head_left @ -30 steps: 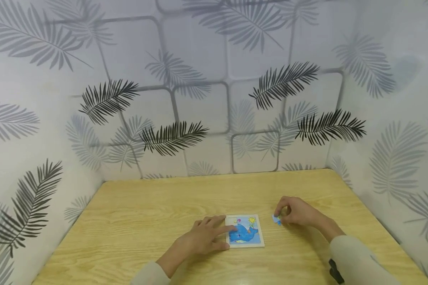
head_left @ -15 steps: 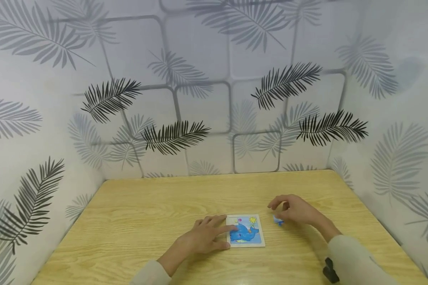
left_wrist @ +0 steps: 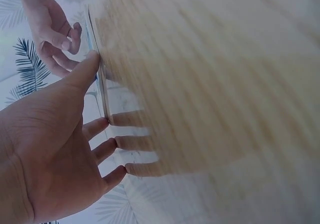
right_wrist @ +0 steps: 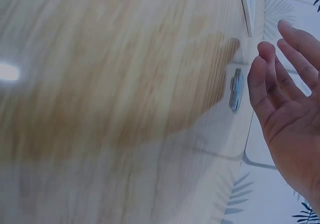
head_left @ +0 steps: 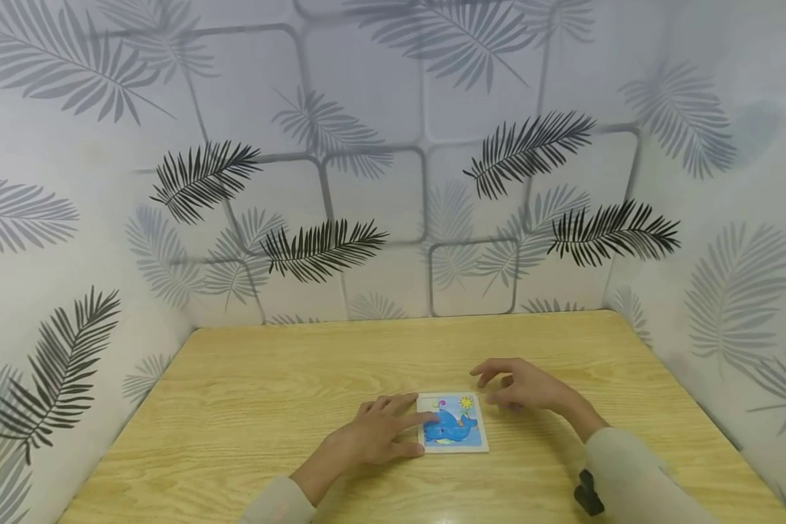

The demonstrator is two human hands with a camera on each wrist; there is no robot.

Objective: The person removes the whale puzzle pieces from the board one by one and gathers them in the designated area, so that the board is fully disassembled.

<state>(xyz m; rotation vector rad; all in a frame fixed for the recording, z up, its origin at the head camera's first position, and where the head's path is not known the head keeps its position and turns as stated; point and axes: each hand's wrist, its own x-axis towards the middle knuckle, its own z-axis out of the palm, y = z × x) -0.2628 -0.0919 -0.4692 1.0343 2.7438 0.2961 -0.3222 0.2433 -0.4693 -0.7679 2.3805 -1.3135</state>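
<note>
A square whale puzzle (head_left: 466, 442) with a white frame and a yellow sun lies flat on the table. My left hand (head_left: 375, 434) rests at its left side, index finger across the blue whale and thumb at the near-left corner. In the left wrist view, the other fingertips touch the tabletop beside the frame's edge (left_wrist: 103, 91). My right hand (head_left: 530, 386) hovers just right of the puzzle, fingers loosely bent and holding nothing. Below it, a small stack of blue pieces (right_wrist: 236, 90) lies on the table in the right wrist view; the hand mostly hides it in the head view.
The wood-grain table (head_left: 288, 378) meets leaf-patterned walls (head_left: 380, 189) at the back and both sides. A black strap-like piece (head_left: 588, 493) hangs at the right sleeve (head_left: 635, 466). The glossy tabletop mirrors the hands in both wrist views.
My right hand has let go of the small blue pieces and moved left toward the puzzle, its fingers spreading. My left hand stays where it was on the puzzle.
</note>
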